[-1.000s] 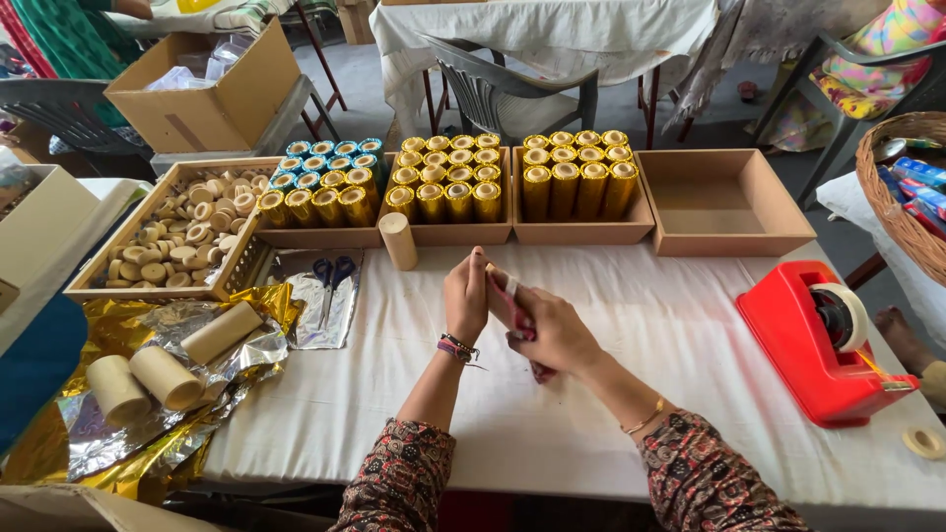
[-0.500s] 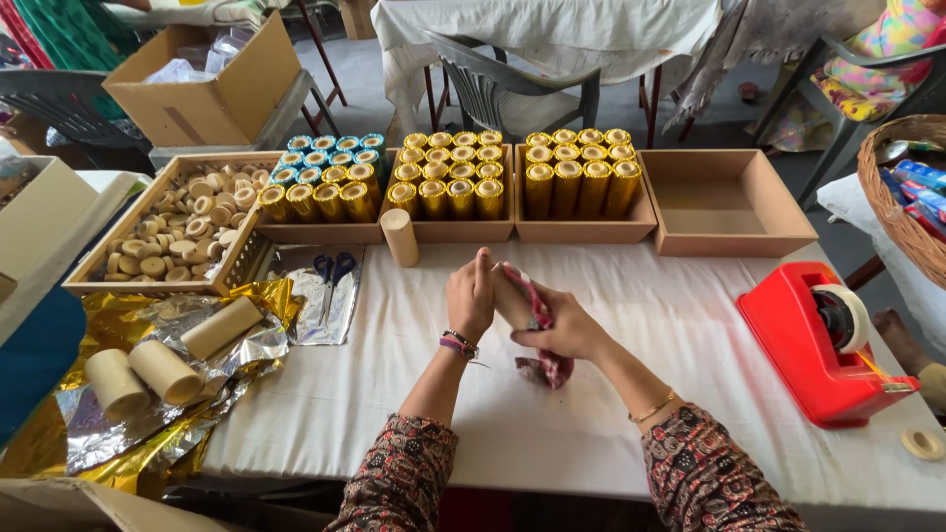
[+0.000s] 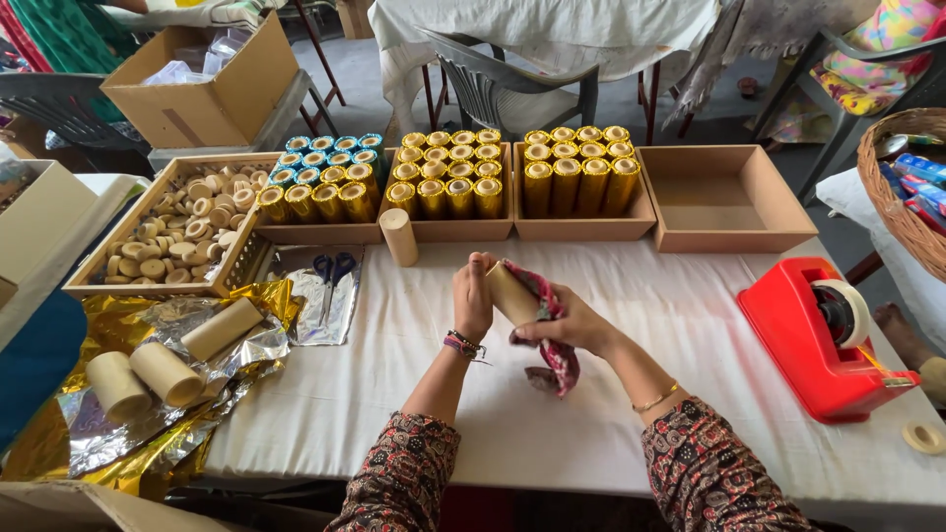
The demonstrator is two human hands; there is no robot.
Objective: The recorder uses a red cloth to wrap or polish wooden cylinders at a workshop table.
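Note:
My left hand (image 3: 472,299) grips the near end of a plain cardboard tube (image 3: 509,292) held above the white tablecloth (image 3: 394,394). My right hand (image 3: 569,320) presses a red patterned cloth (image 3: 552,340) against the tube's side; the cloth hangs down below the hand. A second bare tube (image 3: 398,236) stands upright on the table just left of and beyond my hands.
Cardboard trays of gold-wrapped tubes (image 3: 448,182) line the far edge, with an empty tray (image 3: 724,202) at the right. A tray of small wooden rings (image 3: 163,232), scissors (image 3: 330,276), foil sheets with bare tubes (image 3: 168,369) lie left. A red tape dispenser (image 3: 818,335) sits right.
The tube has tilted and shifted slightly between my hands, and the red cloth has slid along it with my right hand. Nothing else on the table has moved.

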